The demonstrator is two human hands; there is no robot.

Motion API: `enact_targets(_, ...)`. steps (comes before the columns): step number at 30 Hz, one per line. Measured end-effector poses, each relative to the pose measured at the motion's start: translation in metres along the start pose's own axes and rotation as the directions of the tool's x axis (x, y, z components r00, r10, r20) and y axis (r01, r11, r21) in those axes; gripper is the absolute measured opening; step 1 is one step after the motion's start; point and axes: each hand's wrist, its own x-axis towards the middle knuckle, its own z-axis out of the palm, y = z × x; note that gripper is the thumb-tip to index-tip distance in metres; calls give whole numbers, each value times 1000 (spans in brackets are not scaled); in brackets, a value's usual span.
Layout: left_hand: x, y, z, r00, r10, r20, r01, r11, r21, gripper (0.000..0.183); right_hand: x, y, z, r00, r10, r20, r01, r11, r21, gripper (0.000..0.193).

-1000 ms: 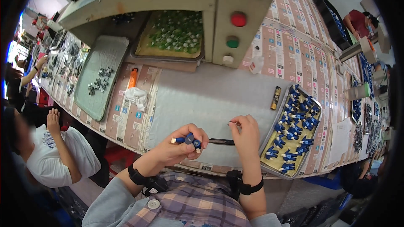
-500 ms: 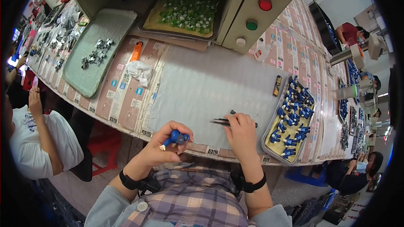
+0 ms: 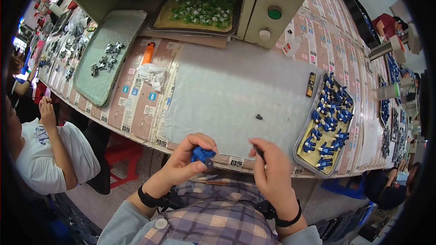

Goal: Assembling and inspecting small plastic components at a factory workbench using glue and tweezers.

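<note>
A small blue toy figure (image 3: 200,155) is pinched between the thumb and fingers of my left hand (image 3: 184,165), close to the table's front edge. A dark end of the figure points toward my right hand. My right hand (image 3: 274,168) grips black tweezers (image 3: 260,151), raised off the sheet with their tip toward the figure; the two are apart. On the pale sheet (image 3: 222,90) beyond my right hand lies a small dark part (image 3: 259,116). To the right, a tray (image 3: 299,162) holds many more blue figures (image 3: 329,113).
A machine (image 3: 254,13) with red and green buttons stands at the back, a tray of green-and-white pieces (image 3: 202,7) inside it. Left are a green tray (image 3: 93,88) with metal parts, an orange cutter (image 3: 148,53) and crumpled tissue (image 3: 153,76). A person in white (image 3: 52,154) sits left.
My right hand has lifted the tweezers off the sheet and drawn them toward me. The left hand has turned the figure, so its dark end now faces right. The view has shifted slightly.
</note>
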Motion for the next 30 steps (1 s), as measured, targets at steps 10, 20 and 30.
enact_targets(10,6,-10,15,995,77,68,-93,954,284,35,-17,-2,-4,982,-34,187,33,999,5,37)
enact_targets(20,5,-18,19,991,107,82,-132,890,436,36,-17,1,-12,968,-42,249,55,998,-43,34)
enact_targets(30,4,-16,19,989,104,108,-142,882,449,37,-14,-6,-17,959,-49,278,96,983,-156,38)
